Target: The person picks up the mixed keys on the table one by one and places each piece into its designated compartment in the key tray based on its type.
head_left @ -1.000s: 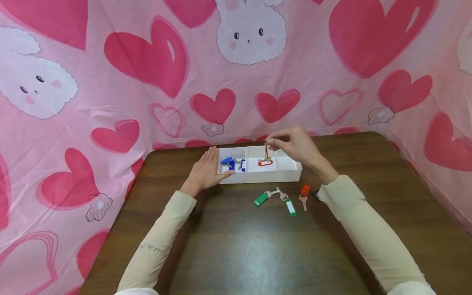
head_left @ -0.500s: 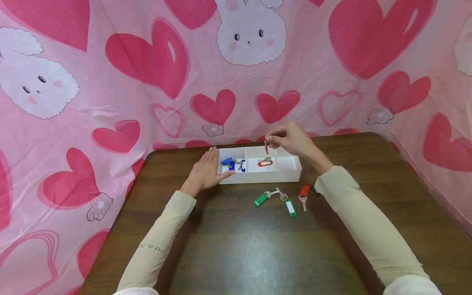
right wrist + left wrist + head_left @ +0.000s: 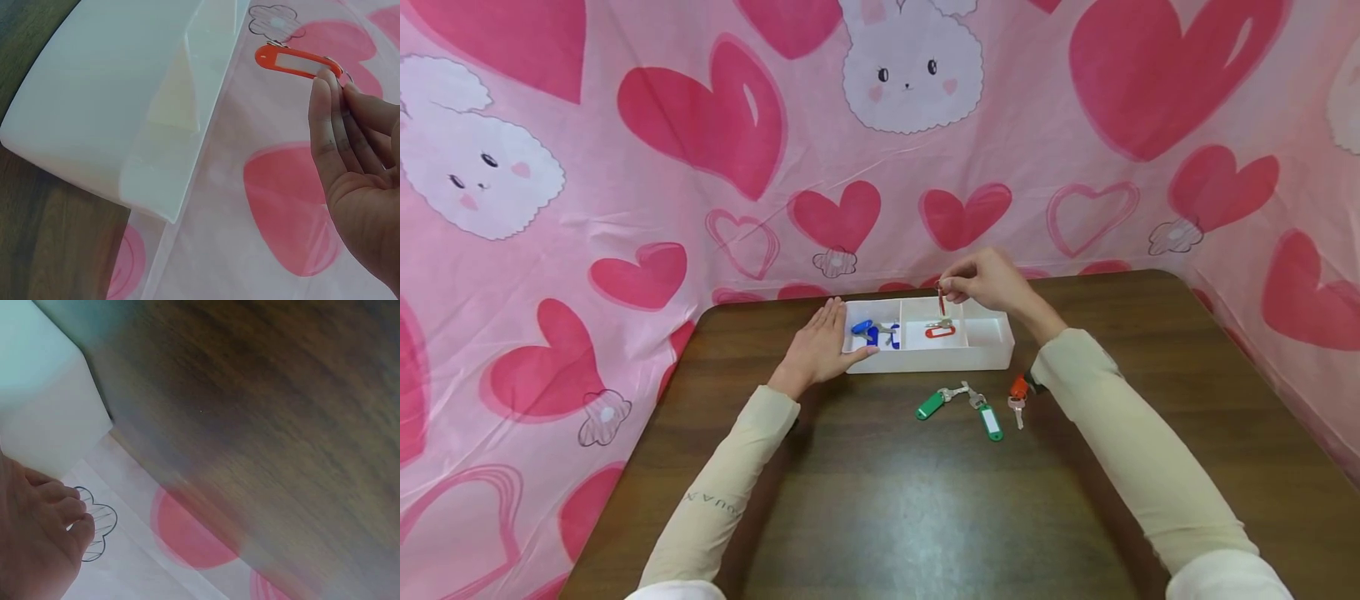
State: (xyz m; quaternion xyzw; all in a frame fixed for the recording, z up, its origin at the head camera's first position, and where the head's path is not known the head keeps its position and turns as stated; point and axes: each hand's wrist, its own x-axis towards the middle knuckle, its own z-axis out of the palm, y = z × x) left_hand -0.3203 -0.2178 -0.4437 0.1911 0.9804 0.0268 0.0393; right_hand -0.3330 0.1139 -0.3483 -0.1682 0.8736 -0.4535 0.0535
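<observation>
My left hand [image 3: 815, 348] rests against the left end of a white three-compartment box [image 3: 936, 360], fingers straight and thumb along its front rim. In the left wrist view, part of that hand shows beside the white wall. With thumb and fingertips, my right hand [image 3: 992, 283] pinches the ring of a red-orange key tag [image 3: 297, 61] above the middle compartment. Below it, a red key tag [image 3: 940, 332] with a white label lies in that compartment, a key [image 3: 942, 323] beside it. Several blue key tags [image 3: 862, 327] with keys fill the left compartment.
On the brown wooden table [image 3: 880, 500], in front of the box, lie two green-tagged keys, one green tag [image 3: 931, 405] left of the other green tag [image 3: 991, 422]. An orange key tag [image 3: 1018, 387] with its key lies near the right sleeve. A pink heart-print cloth [image 3: 880, 158] hangs behind.
My right hand has risen slightly with the red-orange key tag, and its forearm has shifted a little to the left. The left hand and the box stay put.
</observation>
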